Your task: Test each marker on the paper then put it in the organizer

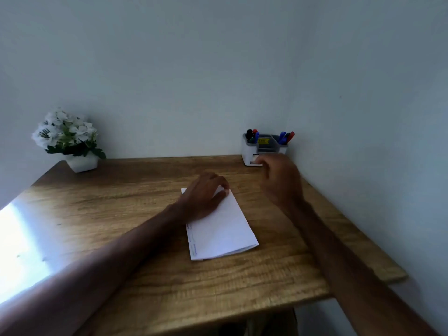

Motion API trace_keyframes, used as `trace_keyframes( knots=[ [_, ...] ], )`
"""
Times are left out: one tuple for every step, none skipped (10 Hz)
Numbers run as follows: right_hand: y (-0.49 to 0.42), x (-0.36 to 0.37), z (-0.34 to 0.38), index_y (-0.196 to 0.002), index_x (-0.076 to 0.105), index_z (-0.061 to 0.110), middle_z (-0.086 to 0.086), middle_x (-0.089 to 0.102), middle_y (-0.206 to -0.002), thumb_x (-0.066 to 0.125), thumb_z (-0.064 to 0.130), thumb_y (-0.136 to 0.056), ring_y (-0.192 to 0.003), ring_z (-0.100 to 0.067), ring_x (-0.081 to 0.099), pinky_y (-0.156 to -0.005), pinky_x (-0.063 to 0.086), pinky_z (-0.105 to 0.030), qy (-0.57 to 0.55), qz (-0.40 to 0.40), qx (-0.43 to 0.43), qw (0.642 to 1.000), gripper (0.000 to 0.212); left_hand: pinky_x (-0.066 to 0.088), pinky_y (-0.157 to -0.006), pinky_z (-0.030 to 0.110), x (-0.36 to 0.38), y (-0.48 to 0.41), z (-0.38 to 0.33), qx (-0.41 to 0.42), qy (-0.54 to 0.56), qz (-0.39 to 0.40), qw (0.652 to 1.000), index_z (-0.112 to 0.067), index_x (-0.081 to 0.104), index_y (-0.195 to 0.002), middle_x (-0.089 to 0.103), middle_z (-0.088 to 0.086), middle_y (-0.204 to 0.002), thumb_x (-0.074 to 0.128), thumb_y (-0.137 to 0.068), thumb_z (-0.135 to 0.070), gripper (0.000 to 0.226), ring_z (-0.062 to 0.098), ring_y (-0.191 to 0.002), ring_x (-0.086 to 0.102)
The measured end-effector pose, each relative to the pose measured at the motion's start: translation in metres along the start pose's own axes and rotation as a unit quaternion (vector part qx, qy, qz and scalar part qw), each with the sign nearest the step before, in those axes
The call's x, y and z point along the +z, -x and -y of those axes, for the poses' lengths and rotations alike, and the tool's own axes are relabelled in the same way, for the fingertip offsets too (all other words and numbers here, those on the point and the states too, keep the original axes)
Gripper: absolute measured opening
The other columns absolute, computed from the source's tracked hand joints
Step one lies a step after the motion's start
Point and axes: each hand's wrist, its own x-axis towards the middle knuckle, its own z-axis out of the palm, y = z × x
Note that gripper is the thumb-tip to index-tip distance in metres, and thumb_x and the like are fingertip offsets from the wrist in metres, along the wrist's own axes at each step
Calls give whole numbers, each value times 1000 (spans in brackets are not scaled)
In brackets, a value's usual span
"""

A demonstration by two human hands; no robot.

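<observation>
Our left hand rests on the folded white paper sheet and presses it to the brown wooden surface. Our right hand is blurred before the white and grey plastic organizer; we cannot tell its grip. Coloured markers stand in the organizer.

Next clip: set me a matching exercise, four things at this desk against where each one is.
Things
1. paper
2. flower pot
3. organizer
4. right hand

Places
A. far right corner of the desk, by the wall
B. mid-desk, under the left hand
C. raised just in front of the organizer
D. far left of the desk

Pairs: 1-B, 2-D, 3-A, 4-C
</observation>
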Motion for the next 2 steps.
trace_keyframes(
  knots=[
    [21, 0, 28, -92, 72, 7, -9, 70, -84, 55, 1, -93, -74, -20, 64, -65, 49, -25, -14, 39, -35, 999, 17, 49, -95, 44, -13, 10, -6, 21, -20, -66, 997, -16, 67, -107, 66, 5, -118, 60, -99, -21, 12, 22, -111, 59],
    [31, -5, 50, -84, 69, 6, -9, 65, -79, 54, 0, -90, -68, -21, 59, -58, 50, -32, -39, 44, -34, 998, 17, 51, -86, 40, -34, 20, -17, 12, -74, -136, 988, -15, 67, -103, 66, 5, -113, 64, -95, -16, 8, 24, -110, 56]
  ],
)
